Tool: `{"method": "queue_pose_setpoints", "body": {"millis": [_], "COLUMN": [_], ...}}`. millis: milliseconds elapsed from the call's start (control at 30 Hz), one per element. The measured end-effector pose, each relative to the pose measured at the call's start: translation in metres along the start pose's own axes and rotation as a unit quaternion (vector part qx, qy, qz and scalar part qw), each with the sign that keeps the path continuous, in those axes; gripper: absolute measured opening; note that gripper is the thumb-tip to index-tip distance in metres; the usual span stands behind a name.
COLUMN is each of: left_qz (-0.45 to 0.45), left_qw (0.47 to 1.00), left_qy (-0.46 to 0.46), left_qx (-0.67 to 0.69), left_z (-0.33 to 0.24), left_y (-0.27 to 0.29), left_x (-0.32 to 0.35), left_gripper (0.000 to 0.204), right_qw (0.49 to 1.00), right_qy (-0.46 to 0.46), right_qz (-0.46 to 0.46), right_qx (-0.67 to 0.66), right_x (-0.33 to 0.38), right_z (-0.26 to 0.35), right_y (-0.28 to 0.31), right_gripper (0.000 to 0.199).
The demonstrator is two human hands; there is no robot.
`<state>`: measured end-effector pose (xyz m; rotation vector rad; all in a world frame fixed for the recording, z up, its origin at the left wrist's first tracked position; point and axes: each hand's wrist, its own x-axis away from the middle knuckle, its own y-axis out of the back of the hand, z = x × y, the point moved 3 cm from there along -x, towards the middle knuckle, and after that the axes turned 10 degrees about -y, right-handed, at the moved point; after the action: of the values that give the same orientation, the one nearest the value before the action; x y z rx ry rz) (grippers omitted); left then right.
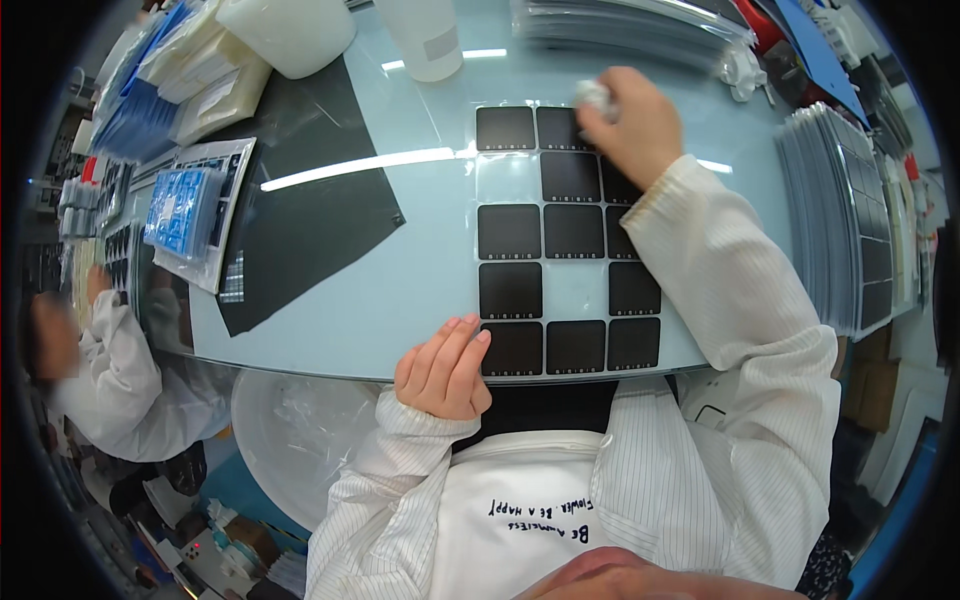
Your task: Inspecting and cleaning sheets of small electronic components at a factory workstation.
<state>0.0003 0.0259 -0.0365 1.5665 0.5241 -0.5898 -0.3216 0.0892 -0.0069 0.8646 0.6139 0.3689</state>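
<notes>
A clear sheet printed with a grid of black rounded squares (511, 232) lies on the glass-topped table in front of me. Two places in the grid are clear instead of black. My right hand (636, 118) is at the sheet's far edge, closed around a crumpled white wiping cloth (597, 98) that touches the top row. At the near left corner, my left hand (446, 367) rests with its fingers stretched over the edge of the sheet, holding nothing. My right forearm hides part of the right-hand column.
Clear sheet stacks stand at the right (835, 215) and far side (625, 35). Left lie a black sheet (310, 210) and blue packets (183, 212). A white cup (422, 45) and roll (290, 35) stand behind. A clear bin (290, 440) is below; a co-worker's sleeve (120, 375) shows left.
</notes>
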Motion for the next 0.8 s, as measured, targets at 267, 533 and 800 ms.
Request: {"method": "queue_pose_setpoints", "body": {"millis": [267, 533, 800], "left_qz": [-0.007, -0.029, 0.035], "left_qw": [1.0, 0.994, 0.95], "left_qy": [0.021, 0.029, 0.153], "left_qx": [-0.005, 0.105, 0.271], "left_z": [0.002, 0.001, 0.001], "left_y": [0.002, 0.009, 0.028], "left_x": [0.0, -0.014, -0.032], "left_gripper": [0.028, 0.031, 0.034], "right_qw": [0.992, 0.986, 0.977], "right_qy": [0.061, -0.104, -0.053], "right_qz": [0.105, -0.033, -0.128], "right_qx": [-0.035, 0.123, 0.162], "right_x": [0.019, 0.018, 0.081], "right_z": [0.082, -0.1, -0.06], "right_y": [-0.044, 0.073, 0.132], "right_gripper": [0.029, 0.042, 0.057]}}
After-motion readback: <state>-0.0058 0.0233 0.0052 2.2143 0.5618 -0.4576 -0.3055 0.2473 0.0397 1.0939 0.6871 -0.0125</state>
